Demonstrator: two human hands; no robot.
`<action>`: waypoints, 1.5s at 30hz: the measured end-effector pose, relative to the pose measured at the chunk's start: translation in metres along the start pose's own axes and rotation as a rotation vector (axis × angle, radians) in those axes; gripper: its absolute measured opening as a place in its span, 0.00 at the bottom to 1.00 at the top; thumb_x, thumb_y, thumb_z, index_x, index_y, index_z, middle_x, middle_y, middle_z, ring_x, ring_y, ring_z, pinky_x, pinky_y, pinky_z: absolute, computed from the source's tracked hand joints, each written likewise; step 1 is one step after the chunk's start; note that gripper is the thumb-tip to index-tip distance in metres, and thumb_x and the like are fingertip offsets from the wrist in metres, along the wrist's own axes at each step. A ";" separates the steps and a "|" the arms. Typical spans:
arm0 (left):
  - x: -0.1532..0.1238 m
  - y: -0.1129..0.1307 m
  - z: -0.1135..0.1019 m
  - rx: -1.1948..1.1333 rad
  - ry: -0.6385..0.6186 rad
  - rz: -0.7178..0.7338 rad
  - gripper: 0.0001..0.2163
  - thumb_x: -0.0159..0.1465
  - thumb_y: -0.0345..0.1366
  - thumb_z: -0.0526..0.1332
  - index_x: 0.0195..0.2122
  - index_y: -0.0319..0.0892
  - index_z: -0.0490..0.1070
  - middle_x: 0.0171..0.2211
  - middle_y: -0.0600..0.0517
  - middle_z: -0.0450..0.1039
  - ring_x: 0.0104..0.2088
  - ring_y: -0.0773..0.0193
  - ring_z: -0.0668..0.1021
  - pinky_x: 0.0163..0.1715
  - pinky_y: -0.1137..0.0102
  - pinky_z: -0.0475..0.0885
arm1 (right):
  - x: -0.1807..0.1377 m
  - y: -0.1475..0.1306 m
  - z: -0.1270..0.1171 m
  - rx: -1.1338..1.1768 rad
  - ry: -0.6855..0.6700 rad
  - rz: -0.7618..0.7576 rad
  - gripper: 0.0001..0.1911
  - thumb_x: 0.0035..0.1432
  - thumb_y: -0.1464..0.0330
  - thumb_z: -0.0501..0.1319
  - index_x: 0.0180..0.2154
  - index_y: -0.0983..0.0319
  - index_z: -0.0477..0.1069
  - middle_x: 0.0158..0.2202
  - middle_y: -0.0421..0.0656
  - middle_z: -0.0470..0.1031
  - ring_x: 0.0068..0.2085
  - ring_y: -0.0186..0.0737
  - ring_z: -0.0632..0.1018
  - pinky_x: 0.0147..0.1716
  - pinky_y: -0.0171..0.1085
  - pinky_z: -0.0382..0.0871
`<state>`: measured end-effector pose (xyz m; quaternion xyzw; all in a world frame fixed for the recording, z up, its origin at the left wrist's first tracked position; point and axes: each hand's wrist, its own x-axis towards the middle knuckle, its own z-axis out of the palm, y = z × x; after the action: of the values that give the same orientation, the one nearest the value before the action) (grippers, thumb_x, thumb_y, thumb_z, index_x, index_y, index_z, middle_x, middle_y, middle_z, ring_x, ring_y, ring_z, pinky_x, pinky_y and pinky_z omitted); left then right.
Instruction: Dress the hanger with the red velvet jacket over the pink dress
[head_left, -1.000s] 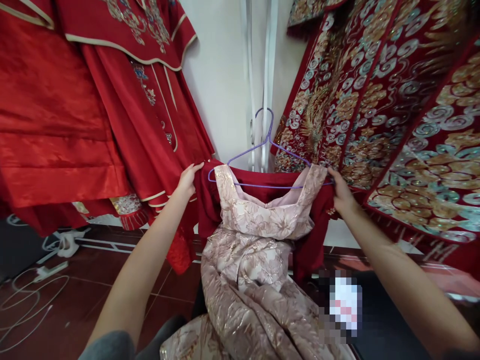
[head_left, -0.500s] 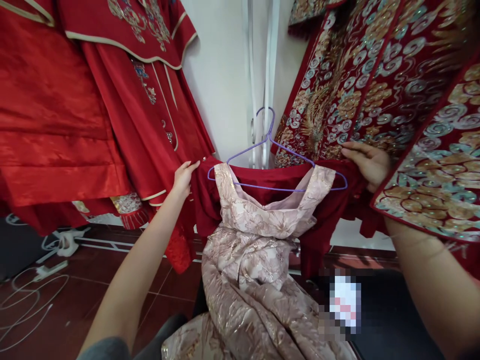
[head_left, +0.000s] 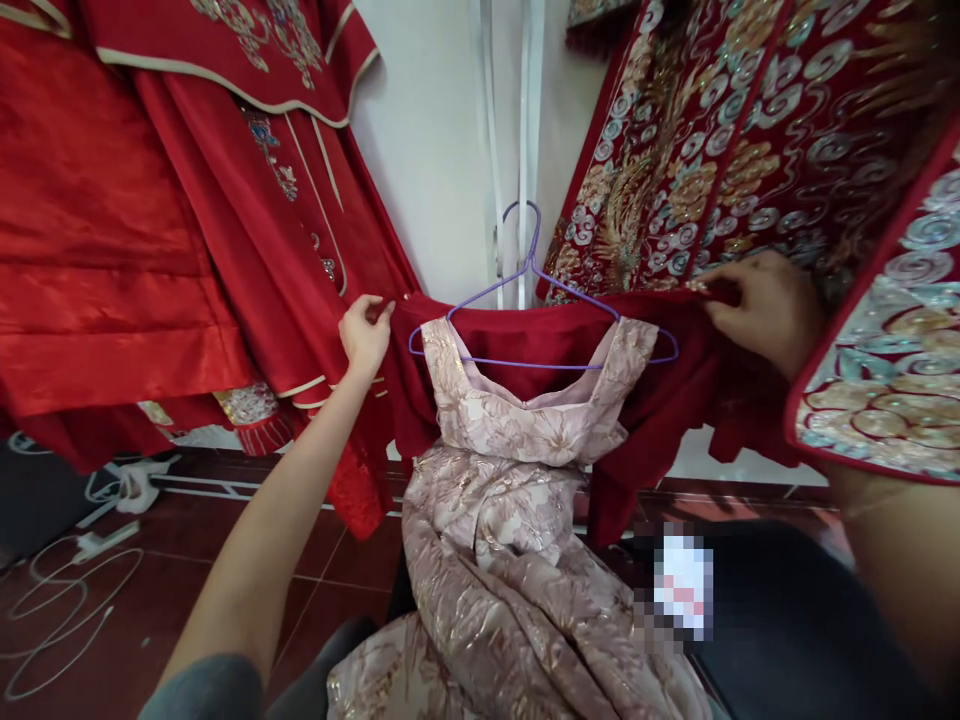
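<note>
A dark red long-sleeved top (head_left: 667,385) is stretched out behind a pale pink brocade dress (head_left: 510,590). My left hand (head_left: 365,335) pinches the top's left shoulder edge between thumb and fingers. At the opposite shoulder edge, my right hand (head_left: 769,312) is closed on the top's cloth. Between the hands, a purple hanger (head_left: 532,262) carries the dress by its wide straps, in front of the top's neckline. The hanger's hook is up by a white upright pole. The dress's skirt spreads down in folds toward me.
Red garments (head_left: 262,230) with pale trim hang at the left. Heavily embroidered red robes (head_left: 720,150) hang at the right, one close to my right forearm. A white cable (head_left: 82,590) lies on the tiled floor, and a blurred white patch (head_left: 684,585) is at lower right.
My right hand has moved right and slightly up, drawing the top's shoulder wider and tauter. My left hand has shifted slightly left and keeps its pinch.
</note>
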<state>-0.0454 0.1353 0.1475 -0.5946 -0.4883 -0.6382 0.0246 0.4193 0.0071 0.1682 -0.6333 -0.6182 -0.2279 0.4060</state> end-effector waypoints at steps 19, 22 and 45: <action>-0.126 0.048 0.001 -0.035 -0.177 0.017 0.06 0.67 0.39 0.54 0.40 0.43 0.65 0.37 0.49 0.74 0.38 0.61 0.77 0.42 0.68 0.69 | -0.079 -0.107 0.039 0.174 -0.285 0.135 0.05 0.53 0.71 0.53 0.32 0.59 0.66 0.23 0.44 0.73 0.24 0.43 0.74 0.29 0.37 0.62; -0.146 0.080 0.022 -0.203 -0.144 -0.006 0.05 0.66 0.38 0.56 0.39 0.43 0.65 0.35 0.50 0.74 0.37 0.63 0.77 0.40 0.69 0.69 | -0.094 -0.147 0.052 0.285 -0.257 0.101 0.07 0.55 0.71 0.50 0.35 0.61 0.65 0.24 0.45 0.74 0.25 0.45 0.75 0.28 0.37 0.62; -0.181 0.112 0.054 -0.706 -0.404 -0.318 0.08 0.57 0.26 0.63 0.38 0.40 0.67 0.36 0.49 0.76 0.37 0.66 0.79 0.40 0.71 0.74 | -0.112 -0.145 0.075 1.236 -0.273 0.237 0.12 0.55 0.63 0.63 0.41 0.59 0.70 0.39 0.43 0.75 0.34 0.35 0.76 0.31 0.33 0.74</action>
<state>0.1153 0.0126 0.0621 -0.5968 -0.3206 -0.6329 -0.3747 0.2478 -0.0140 0.0706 -0.3699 -0.6075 0.2993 0.6360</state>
